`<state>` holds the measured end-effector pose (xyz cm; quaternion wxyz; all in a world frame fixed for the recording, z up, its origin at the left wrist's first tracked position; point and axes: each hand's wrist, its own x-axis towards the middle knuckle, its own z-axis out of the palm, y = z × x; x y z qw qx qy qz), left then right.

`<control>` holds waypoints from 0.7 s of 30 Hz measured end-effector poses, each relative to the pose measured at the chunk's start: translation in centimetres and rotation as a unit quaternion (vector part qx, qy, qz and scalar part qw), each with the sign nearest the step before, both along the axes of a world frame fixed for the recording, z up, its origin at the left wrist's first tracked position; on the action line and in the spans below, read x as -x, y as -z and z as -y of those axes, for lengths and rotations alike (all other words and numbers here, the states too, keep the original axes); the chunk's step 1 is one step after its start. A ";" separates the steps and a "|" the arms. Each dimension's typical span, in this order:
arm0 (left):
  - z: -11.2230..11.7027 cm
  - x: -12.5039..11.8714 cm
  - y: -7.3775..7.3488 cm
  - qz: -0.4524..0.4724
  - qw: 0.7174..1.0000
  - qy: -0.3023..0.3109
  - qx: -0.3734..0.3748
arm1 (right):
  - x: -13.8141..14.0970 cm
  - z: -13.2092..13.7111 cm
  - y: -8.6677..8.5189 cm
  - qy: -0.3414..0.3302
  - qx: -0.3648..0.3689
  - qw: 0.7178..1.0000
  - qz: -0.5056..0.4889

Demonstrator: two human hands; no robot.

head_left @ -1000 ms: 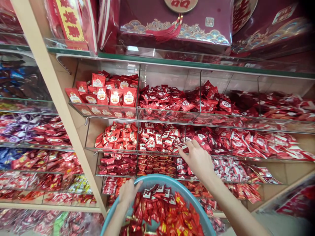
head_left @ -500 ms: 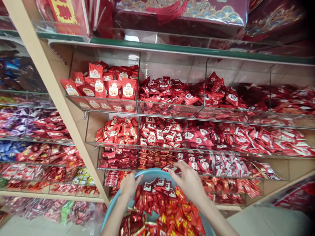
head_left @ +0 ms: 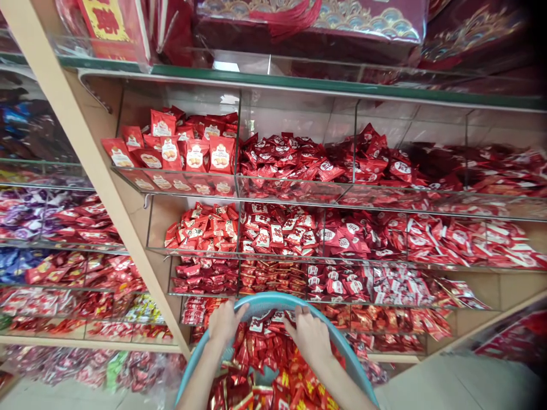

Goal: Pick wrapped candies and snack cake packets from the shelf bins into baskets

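A light-blue plastic basket (head_left: pixel 348 344) full of small wrapped sweets stands at the bottom middle, in front of the shelves. My left hand (head_left: pixel 224 323) grips its left back rim, with the thumb pointing inward. My right hand (head_left: pixel 310 333) is over the basket's back right part, fingers curled downward near red packets with white labels (head_left: pixel 276 319). Whatever is under those fingers is hidden. Red sweets (head_left: pixel 260 347) fill the basket's middle, and orange-red packets with yellow print (head_left: pixel 294 381) lie at the front right, partly behind my right forearm.
Glass shelves (head_left: pixel 299 196) with dividers hold red packets in several rows. A slanting wooden post (head_left: pixel 100 171) separates more sweets on the left. Large maroon gift boxes (head_left: pixel 311 28) sit on the top shelf. Bagged sweets (head_left: pixel 141 367) lie low at the left, by the tiled floor (head_left: pixel 465 381).
My right hand has moved down and back from the basket's far rim, beside the lower shelf, to over the sweets inside. My left hand stays on the rim.
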<state>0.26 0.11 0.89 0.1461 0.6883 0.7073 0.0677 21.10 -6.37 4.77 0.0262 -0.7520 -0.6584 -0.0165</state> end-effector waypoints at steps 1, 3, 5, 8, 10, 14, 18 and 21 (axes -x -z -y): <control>0.0 0.0 0.0 0.000 1.000 0.001 0.000 | 0.2 0.1 0.2 -0.006 0.004 1.000 0.002; -0.1 0.0 0.1 0.001 1.000 0.001 -0.002 | 0.5 0.4 0.6 -0.015 0.012 1.000 0.004; -0.1 0.0 0.2 0.001 1.000 0.000 -0.002 | 0.6 0.6 0.6 -0.022 0.019 1.000 0.004; -0.1 0.1 0.2 0.002 1.000 -0.001 0.000 | 0.5 0.9 0.5 -0.028 0.028 0.999 0.003; -0.2 0.1 0.3 0.002 1.000 -0.002 0.002 | 0.4 1.2 0.5 -0.031 0.037 0.999 0.003; -0.2 0.1 0.4 0.001 1.000 -0.003 -0.002 | 0.5 1.5 0.3 -0.048 0.048 0.998 0.010; -0.2 0.2 0.5 0.009 1.000 -0.002 -0.003 | 0.2 0.9 -2.8 -0.048 -0.003 0.999 -0.009; -0.1 0.1 0.4 0.010 1.000 -0.005 -0.003 | -0.5 -0.3 -6.8 -0.055 -0.105 0.987 -0.107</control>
